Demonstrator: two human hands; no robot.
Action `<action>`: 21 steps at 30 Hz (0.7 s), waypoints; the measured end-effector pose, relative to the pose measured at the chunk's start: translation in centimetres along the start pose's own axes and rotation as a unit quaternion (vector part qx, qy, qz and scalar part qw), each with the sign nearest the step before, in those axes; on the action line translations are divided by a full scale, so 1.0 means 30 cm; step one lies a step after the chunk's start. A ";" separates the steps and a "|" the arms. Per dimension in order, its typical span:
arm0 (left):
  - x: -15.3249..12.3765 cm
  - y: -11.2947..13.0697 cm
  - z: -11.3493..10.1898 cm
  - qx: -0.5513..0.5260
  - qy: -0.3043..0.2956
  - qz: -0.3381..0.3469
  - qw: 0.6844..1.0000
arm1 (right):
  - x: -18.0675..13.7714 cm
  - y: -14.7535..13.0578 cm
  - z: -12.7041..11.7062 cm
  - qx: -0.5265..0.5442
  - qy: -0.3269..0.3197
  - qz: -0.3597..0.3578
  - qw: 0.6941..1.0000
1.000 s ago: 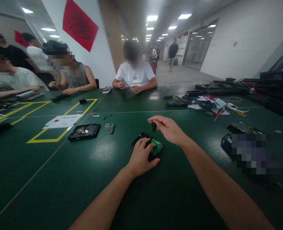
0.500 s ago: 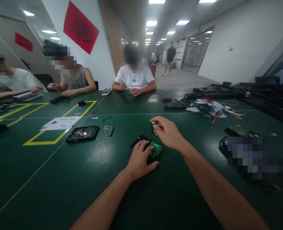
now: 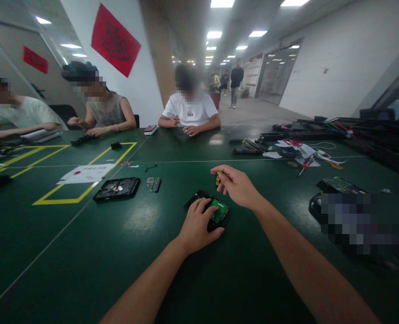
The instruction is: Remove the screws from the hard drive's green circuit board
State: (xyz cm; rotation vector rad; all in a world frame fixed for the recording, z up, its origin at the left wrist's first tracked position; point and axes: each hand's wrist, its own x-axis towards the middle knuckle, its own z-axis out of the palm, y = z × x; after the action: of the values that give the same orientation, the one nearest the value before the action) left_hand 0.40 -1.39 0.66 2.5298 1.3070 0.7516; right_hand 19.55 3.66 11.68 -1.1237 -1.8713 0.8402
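A hard drive (image 3: pixel 218 211) with a green circuit board on its upper face lies on the green table. My left hand (image 3: pixel 196 220) is laid across it, fingers on the far part and thumb by the near edge, holding it in place. Above the drive's far right corner, my right hand (image 3: pixel 235 183) pinches a small yellow-and-black screwdriver (image 3: pixel 218 178) that stands upright. Its tip is too small and dark to make out, so I cannot tell whether it touches the drive.
Left of my hands lie another black drive casing (image 3: pixel 117 189), a loose circuit board (image 3: pixel 154 184) and a paper sheet (image 3: pixel 86 173). Cables and a red-handled screwdriver (image 3: pixel 303 168) lie to the right, near another circuit board (image 3: pixel 341 184). Several people sit across the table.
The fingers of my right hand have shifted on the screwdriver, with the index finger straighter and more of the yellow handle showing. My left hand and the hard drive have stayed put.
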 end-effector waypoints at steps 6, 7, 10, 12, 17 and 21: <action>0.000 -0.007 0.007 0.006 0.000 0.004 1.000 | 0.000 0.011 0.006 0.016 -0.011 0.001 1.000; -0.001 -0.008 0.008 0.008 0.000 0.005 1.000 | 0.000 0.013 0.007 0.022 -0.005 0.002 1.000; -0.003 -0.010 0.013 0.012 0.001 0.005 1.000 | 0.000 0.018 0.008 0.015 0.015 0.003 1.000; -0.004 -0.011 0.016 0.015 0.002 0.004 1.000 | 0.000 0.021 0.007 0.004 0.024 0.002 1.000; -0.005 -0.013 0.019 0.002 -0.002 0.006 1.000 | 0.004 0.027 0.003 0.016 0.006 -0.011 1.000; -0.002 -0.015 0.014 -0.010 -0.006 0.011 1.000 | 0.006 0.033 0.003 0.051 0.009 0.002 0.999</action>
State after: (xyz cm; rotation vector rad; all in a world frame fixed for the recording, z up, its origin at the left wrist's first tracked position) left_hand 0.27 -1.15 0.11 2.5343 1.2632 0.7487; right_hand 19.80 4.21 10.87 -1.0698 -1.7913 0.9149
